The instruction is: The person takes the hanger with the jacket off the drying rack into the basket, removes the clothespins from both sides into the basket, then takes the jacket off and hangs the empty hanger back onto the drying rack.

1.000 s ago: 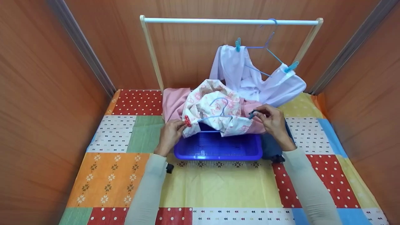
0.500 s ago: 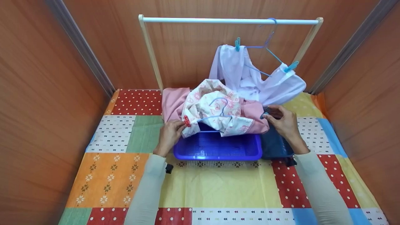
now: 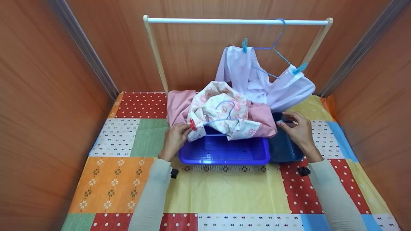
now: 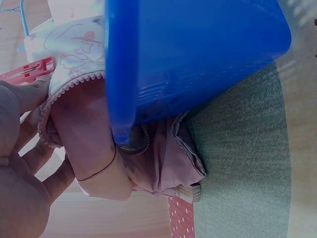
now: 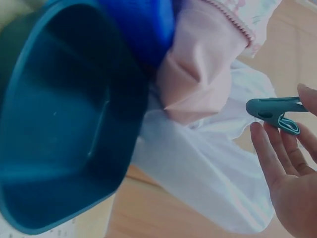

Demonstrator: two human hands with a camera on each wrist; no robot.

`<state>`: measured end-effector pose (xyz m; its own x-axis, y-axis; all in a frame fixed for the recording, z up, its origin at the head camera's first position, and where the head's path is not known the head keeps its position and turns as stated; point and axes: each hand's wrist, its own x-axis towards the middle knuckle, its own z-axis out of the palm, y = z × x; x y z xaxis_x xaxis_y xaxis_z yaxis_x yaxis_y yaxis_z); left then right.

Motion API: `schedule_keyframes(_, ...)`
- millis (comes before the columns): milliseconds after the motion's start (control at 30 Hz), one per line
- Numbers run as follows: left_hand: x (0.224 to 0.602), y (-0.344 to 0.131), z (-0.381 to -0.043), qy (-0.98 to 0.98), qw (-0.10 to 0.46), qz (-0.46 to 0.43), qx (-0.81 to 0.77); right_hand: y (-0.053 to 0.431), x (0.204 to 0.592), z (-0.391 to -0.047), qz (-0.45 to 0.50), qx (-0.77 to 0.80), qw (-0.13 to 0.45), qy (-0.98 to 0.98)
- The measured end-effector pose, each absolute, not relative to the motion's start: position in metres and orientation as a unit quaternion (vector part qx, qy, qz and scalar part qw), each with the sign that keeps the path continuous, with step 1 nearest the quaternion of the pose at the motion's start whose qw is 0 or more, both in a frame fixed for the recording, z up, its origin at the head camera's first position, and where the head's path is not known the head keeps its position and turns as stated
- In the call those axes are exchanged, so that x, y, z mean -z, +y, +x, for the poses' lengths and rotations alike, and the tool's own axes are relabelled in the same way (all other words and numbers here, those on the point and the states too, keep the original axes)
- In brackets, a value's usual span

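Note:
A pink garment with a white printed panel (image 3: 221,93) lies bunched over the blue basket (image 3: 224,162), a blue hanger (image 3: 213,121) across it. At the panel's left end, my left hand (image 3: 175,138) holds a red clothespin (image 3: 192,124); the left wrist view shows this red clothespin (image 4: 29,72) at the printed cloth's edge. My right hand (image 3: 298,131) pinches a teal clothespin (image 5: 275,108) between thumb and fingers. It is over the dark teal bin (image 3: 285,150), to the right of the pink cloth and apart from it.
White cloth (image 3: 250,80) hangs from a second hanger (image 3: 275,40), held by two teal clothespins, on a rack with a white rail (image 3: 205,21). Wooden panels stand at the back and sides. A patchwork cloth (image 3: 224,189) covers the surface.
My right hand has moved right with the teal clothespin, away from the printed panel's right end to over the bin. The left hand stays at the red clothespin.

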<state>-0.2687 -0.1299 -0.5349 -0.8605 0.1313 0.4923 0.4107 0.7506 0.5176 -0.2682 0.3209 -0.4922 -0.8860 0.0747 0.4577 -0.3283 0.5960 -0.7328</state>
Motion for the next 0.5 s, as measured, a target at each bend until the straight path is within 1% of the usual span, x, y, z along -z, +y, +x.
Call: schedule_keyframes(500, 0.535, -0.129, -0.27, -0.91, 0.219, -0.149, 0.318, 0.343, 0.528, -0.272, 0.015, -0.407, 0.213, -0.888)
